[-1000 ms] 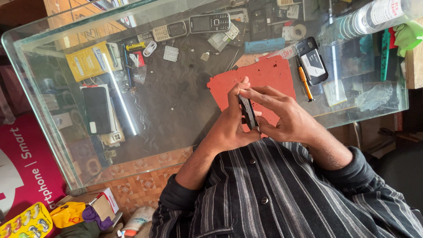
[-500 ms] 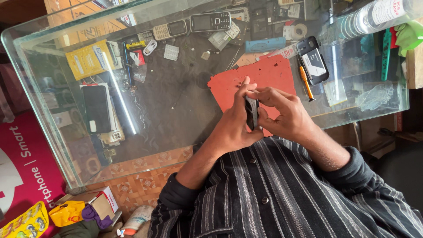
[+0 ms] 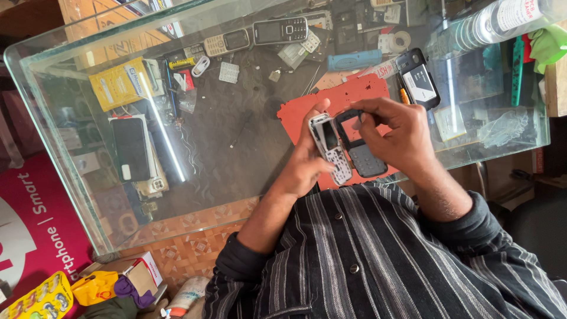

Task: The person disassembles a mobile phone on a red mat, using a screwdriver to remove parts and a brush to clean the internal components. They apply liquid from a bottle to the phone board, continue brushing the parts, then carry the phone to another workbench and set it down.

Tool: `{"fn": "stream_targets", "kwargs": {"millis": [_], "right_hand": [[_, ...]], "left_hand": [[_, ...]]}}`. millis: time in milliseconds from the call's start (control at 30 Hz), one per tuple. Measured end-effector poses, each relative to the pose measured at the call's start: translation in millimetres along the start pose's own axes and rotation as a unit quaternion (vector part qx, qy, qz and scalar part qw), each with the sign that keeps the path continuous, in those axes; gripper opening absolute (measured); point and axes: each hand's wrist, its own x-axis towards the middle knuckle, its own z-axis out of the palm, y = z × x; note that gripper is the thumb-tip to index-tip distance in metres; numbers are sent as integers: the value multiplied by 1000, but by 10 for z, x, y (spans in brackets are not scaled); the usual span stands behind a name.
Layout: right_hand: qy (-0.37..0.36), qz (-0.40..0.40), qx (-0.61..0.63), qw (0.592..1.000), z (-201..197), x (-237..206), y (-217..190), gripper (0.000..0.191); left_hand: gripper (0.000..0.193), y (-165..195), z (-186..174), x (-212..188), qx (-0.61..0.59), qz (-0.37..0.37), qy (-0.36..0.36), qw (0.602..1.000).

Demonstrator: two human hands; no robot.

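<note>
Hands meet over the near edge of a glass desk (image 3: pixel 236 177), just above a red mat (image 3: pixel 331 100) lying on it. The left hand (image 3: pixel 307 162) cradles the inner body of a small keypad phone (image 3: pixel 329 147), white frame and bare key contacts facing up, with the thumb along its upper edge and the other fingers curled shut behind it. The right hand (image 3: pixel 398 133) has its fingers pinched on the dark front cover (image 3: pixel 357 147) of the same kind of phone, the screen window empty and the grey keypad panel below it. Cover and body sit side by side, touching or nearly so along their long edges; I cannot tell which.

Beyond the right hand, a black phone (image 3: pixel 418 78) with a pale panel lies on the desk beside the mat's far corner, an orange pen (image 3: pixel 404 95) just next to it. Farther back rest two more keypad phones (image 3: pixel 280 29), a blue bar-shaped tool (image 3: pixel 354 59) and a roll of tape (image 3: pixel 401 40). Under the glass to the left lie a yellow packet (image 3: pixel 118 85) and a dark smartphone (image 3: pixel 131 147). The person wears a dark striped shirt (image 3: pixel 366 260).
</note>
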Motion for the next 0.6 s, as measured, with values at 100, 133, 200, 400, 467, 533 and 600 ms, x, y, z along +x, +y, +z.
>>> {"fn": "stream_targets", "kwargs": {"millis": [100, 133, 200, 400, 467, 533, 600], "right_hand": [[18, 48, 109, 993, -41, 21, 152, 22], [35, 61, 100, 993, -78, 13, 224, 21], [69, 85, 81, 991, -184, -8, 394, 18], [178, -27, -258, 949, -758, -34, 970, 23], [185, -29, -312, 931, -892, -13, 1075, 24], [183, -47, -351, 917, -897, 2, 1099, 24], [203, -99, -431, 874, -833, 8, 1042, 19]], "left_hand": [[90, 65, -59, 21, -171, -40, 8, 984], [84, 76, -58, 27, -189, -35, 21, 981], [75, 100, -57, 37, -226, -23, 47, 973], [74, 78, -55, 66, -160, -3, 72, 984], [74, 71, -41, 63, -98, -3, 95, 991], [77, 65, -10, 66, -52, -2, 108, 993], [81, 75, 17, 71, -22, -1, 116, 993]]}}
